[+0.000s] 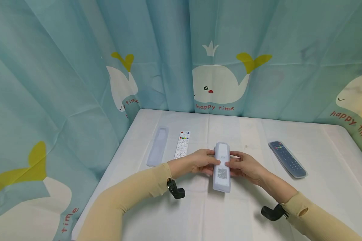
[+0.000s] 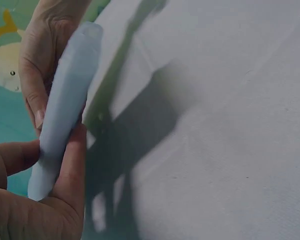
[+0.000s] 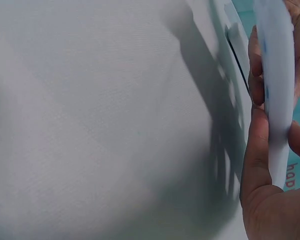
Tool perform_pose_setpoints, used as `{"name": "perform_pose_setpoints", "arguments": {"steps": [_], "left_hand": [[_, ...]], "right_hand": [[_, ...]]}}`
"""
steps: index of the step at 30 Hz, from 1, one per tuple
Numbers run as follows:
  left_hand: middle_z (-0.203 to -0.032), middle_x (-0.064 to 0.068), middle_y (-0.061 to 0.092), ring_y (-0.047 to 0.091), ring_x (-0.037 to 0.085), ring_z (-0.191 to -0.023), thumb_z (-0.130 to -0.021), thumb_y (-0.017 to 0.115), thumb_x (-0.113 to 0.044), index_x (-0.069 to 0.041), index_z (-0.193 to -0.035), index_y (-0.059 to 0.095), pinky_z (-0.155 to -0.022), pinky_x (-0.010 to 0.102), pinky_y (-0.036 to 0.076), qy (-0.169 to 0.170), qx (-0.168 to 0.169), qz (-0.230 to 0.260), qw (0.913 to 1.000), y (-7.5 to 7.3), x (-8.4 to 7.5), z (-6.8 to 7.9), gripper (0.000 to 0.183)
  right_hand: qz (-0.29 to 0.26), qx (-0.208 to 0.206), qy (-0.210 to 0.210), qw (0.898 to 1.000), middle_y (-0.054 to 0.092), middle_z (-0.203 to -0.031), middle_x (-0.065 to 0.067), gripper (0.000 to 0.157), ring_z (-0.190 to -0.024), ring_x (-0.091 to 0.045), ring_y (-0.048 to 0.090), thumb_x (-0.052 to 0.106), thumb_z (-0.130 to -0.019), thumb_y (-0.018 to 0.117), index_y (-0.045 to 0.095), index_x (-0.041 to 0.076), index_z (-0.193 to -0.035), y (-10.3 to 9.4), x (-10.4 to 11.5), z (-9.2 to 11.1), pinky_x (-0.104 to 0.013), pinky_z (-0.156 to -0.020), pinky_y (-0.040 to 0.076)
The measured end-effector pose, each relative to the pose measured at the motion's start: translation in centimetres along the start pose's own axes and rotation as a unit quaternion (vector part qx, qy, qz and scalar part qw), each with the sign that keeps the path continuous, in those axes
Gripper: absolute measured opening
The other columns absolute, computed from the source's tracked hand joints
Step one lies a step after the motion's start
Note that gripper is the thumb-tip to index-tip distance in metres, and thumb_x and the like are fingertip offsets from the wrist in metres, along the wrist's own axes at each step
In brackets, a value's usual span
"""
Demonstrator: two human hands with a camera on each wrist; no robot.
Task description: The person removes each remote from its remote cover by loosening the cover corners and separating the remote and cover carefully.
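Observation:
Between both hands, above the table, is a white remote control (image 1: pixel 221 164) in a translucent sleeve, its back with a printed label facing up. My left hand (image 1: pixel 205 162) grips its left edge, thumb on the back and fingers underneath. On the opposite edge my right hand (image 1: pixel 244 166) holds it the same way. Seen edge-on in the left wrist view, the sleeved remote (image 2: pixel 65 107) is pinched by thumb and fingers. In the right wrist view the remote (image 3: pixel 279 95) also stands edge-on, buttons hidden.
A white remote (image 1: pixel 182 144) with coloured buttons lies left of the hands. Beside it is an empty translucent sleeve (image 1: pixel 158 147). A dark remote (image 1: pixel 287 159) in a clear sleeve lies at the right. Blue curtains (image 1: pixel 172 50) hang behind the white table (image 1: pixel 181 217).

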State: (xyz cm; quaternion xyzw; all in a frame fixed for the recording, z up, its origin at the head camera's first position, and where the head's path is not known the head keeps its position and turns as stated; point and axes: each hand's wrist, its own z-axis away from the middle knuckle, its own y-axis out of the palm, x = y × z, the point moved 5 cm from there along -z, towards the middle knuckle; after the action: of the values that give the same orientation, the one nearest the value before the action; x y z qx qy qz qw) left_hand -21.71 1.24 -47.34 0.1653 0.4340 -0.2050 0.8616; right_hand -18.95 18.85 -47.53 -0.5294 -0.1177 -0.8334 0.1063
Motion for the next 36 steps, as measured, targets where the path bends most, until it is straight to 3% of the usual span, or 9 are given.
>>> {"name": "perform_pose_setpoints", "arguments": {"steps": [8,15,20,30,36], "left_hand": [[-0.115,0.005,0.065,0.068,0.019,-0.085,-0.094,0.073,-0.007,-0.008,-0.155,0.037,-0.063,0.031,0.059,0.054,-0.036,-0.069,0.9955,-0.1,-1.3,-0.1,0.07],[-0.121,0.008,0.061,0.067,0.022,-0.096,-0.095,0.072,-0.008,-0.012,-0.156,0.037,-0.076,0.04,0.06,0.106,-0.054,-0.102,0.9877,0.1,-2.4,0.1,0.07],[-0.125,0.009,0.058,0.067,0.022,-0.096,-0.097,0.071,-0.008,-0.014,-0.158,0.035,-0.081,0.044,0.06,0.123,-0.063,-0.122,0.9829,0.2,-2.9,0.4,0.071],[-0.124,0.009,0.056,0.065,0.022,-0.098,-0.097,0.069,-0.003,-0.009,-0.155,0.037,-0.079,0.037,0.06,0.151,-0.069,-0.123,0.9785,0.2,-3.7,0.2,0.067],[-0.121,0.009,0.057,0.064,0.023,-0.102,-0.096,0.068,0.001,-0.009,-0.153,0.038,-0.082,0.039,0.06,0.173,-0.064,-0.106,0.9771,0.1,-4.2,0.0,0.065]], "right_hand": [[0.034,-0.018,-0.029,0.999,0.061,-0.111,-0.015,0.078,-0.091,-0.018,0.067,0.007,-0.097,0.069,0.021,-0.011,-0.156,-0.3,0.8,-0.4,-0.033,-0.081,0.06],[0.111,-0.054,-0.065,0.99,0.055,-0.121,-0.022,0.079,-0.096,-0.021,0.064,0.01,-0.095,0.073,0.025,-0.007,-0.156,-0.6,1.7,-0.6,-0.035,-0.083,0.06],[0.125,-0.06,-0.095,0.986,0.054,-0.126,-0.027,0.078,-0.099,-0.022,0.062,0.008,-0.096,0.072,0.025,-0.008,-0.156,-0.5,2.4,-0.7,-0.034,-0.081,0.06],[0.143,-0.073,-0.13,0.978,0.055,-0.127,-0.027,0.076,-0.099,-0.022,0.06,0.004,-0.094,0.073,0.028,-0.007,-0.154,-0.7,3.5,-0.6,-0.032,-0.079,0.06],[0.166,-0.081,-0.156,0.97,0.056,-0.125,-0.028,0.068,-0.1,-0.025,0.059,0.004,-0.095,0.072,0.033,-0.008,-0.149,-1.0,4.2,-0.8,-0.03,-0.079,0.059]]}}
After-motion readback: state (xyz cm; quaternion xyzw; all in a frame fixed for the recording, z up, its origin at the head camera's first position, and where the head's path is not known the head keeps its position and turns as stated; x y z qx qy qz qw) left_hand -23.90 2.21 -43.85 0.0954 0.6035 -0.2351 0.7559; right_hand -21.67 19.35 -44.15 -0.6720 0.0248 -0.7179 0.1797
